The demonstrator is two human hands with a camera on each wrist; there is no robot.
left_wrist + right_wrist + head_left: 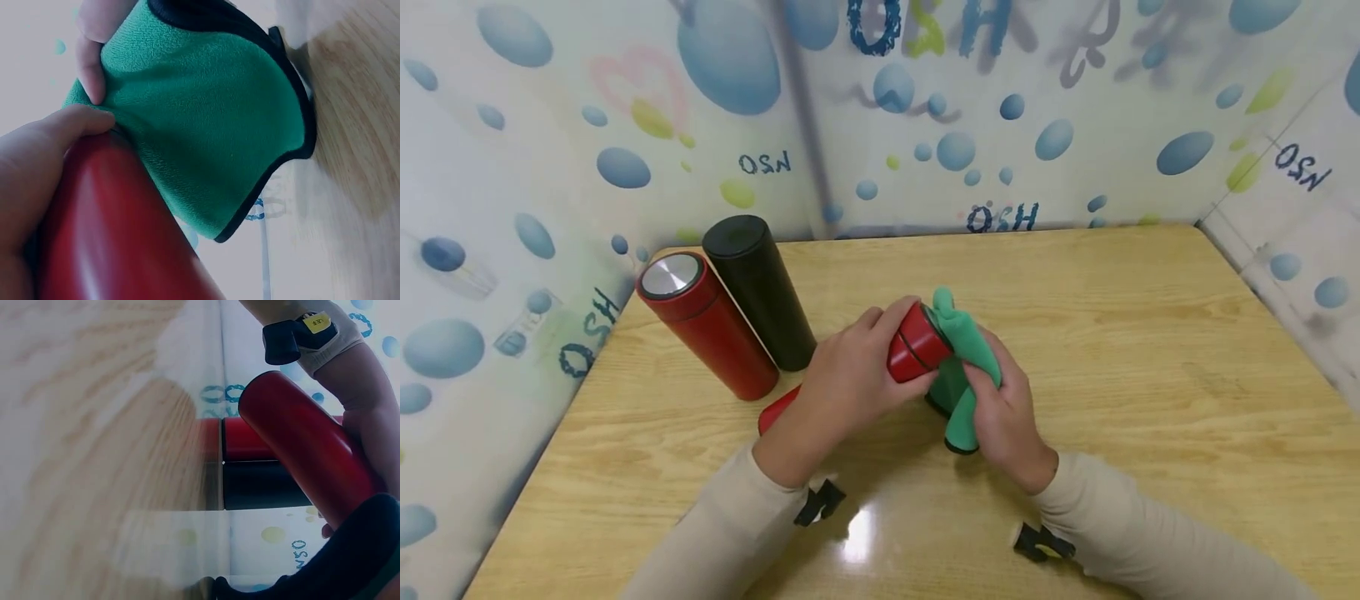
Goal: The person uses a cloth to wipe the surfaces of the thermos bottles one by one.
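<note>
My left hand [857, 367] grips a red thermos bottle [917, 342] near its lid end, holding it tilted above the table. A green cloth [973, 346] with black edging is bunched in my right hand [1007, 408], which presses it against the lid end of that bottle. The left wrist view shows the cloth [206, 119] hanging spread out beside the red bottle [119, 231]. In the right wrist view the bottle's base [269, 400] points away from the cloth and sits off the table. The cloth partly hides the lid's top.
To the left stand another red thermos [722, 333] with a silver lid top and a black thermos [767, 292], side by side. The wooden table [1150, 350] meets patterned walls [865, 125] at the back and sides. Small black devices [1045, 543] are strapped at both wrists.
</note>
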